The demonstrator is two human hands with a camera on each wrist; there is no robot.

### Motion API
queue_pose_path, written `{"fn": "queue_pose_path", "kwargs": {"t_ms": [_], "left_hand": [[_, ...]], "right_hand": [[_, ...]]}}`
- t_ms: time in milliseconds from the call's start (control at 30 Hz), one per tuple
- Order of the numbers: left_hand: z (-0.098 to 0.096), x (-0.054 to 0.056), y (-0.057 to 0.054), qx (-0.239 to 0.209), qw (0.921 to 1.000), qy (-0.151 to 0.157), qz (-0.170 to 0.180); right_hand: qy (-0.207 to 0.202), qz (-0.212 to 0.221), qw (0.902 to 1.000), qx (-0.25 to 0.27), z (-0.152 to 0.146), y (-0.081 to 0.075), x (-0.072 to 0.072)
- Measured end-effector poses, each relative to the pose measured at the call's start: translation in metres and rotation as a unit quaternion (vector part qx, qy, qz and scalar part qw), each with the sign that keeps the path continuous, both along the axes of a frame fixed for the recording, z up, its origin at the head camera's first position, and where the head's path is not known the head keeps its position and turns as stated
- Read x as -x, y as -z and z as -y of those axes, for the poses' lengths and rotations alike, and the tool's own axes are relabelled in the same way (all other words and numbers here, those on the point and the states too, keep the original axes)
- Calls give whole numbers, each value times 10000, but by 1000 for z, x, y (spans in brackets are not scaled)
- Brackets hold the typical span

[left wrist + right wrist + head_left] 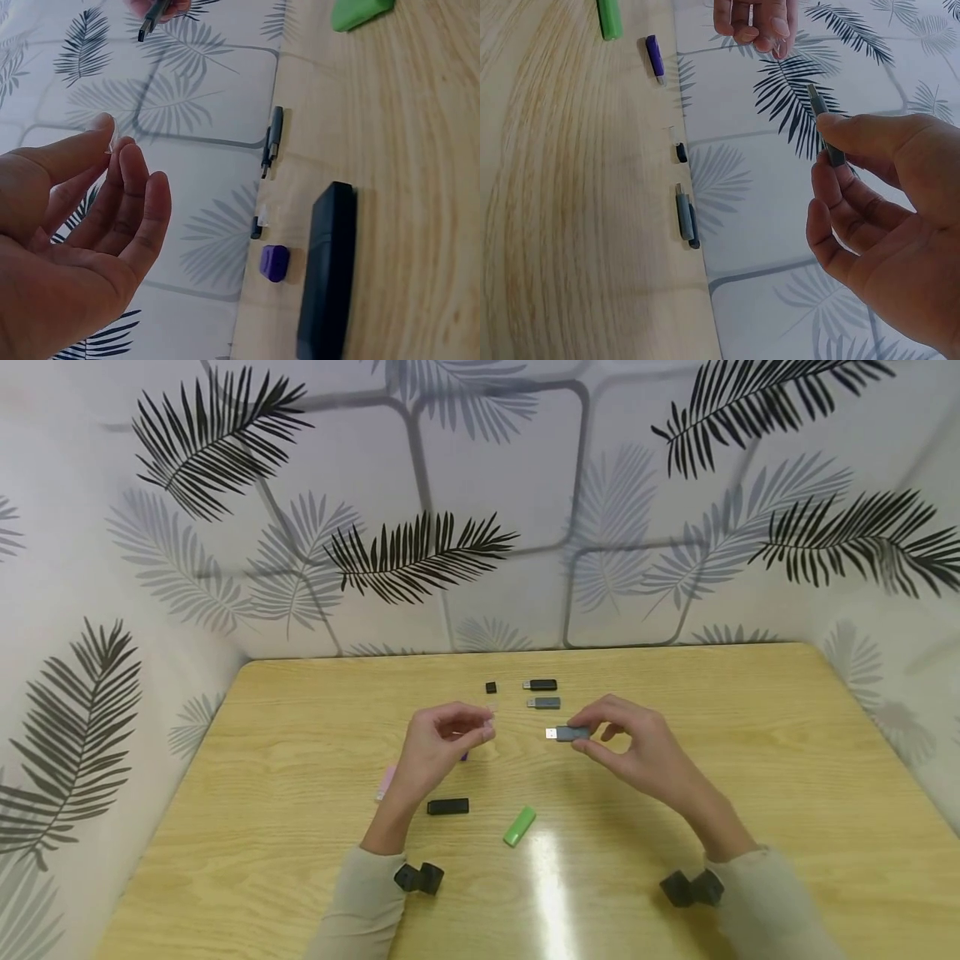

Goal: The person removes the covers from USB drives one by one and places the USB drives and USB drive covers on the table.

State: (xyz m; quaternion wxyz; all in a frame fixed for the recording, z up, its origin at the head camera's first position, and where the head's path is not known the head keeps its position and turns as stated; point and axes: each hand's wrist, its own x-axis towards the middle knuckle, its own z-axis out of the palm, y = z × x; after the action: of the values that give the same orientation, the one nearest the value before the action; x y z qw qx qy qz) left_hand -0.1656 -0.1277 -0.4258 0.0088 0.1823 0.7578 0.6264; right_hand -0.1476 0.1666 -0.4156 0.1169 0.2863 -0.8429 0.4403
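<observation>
My right hand pinches a grey USB stick between thumb and fingers, its bare metal plug pointing left toward the other hand. In the right wrist view that plug tilts up past the thumb. My left hand pinches a small clear cap between thumb and fingertips, level with the stick and a short gap to its left. Just beyond the hands lie a second grey USB stick and a black USB stick, both with plugs exposed.
A small black cap lies left of those sticks, with a clear cap beside it. A purple USB stick and a pink one are partly behind my left hand. Nearer lie a black stick and a green one.
</observation>
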Motion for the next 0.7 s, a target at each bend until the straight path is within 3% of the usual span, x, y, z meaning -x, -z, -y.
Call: {"fn": "queue_pose_path", "kwargs": {"t_ms": [167,333,700], "left_hand": [[-1,1,9,127,9999,-82,73],[-2,0,15,235,9989,-120,381],[-2,6,13,554,9965,-366,513]], "right_hand": [[57,116,9999,-45,-1,5,3],[142,280,9995,-67,-2,9,4],[271,571,9979,-171,3,15,15]]}}
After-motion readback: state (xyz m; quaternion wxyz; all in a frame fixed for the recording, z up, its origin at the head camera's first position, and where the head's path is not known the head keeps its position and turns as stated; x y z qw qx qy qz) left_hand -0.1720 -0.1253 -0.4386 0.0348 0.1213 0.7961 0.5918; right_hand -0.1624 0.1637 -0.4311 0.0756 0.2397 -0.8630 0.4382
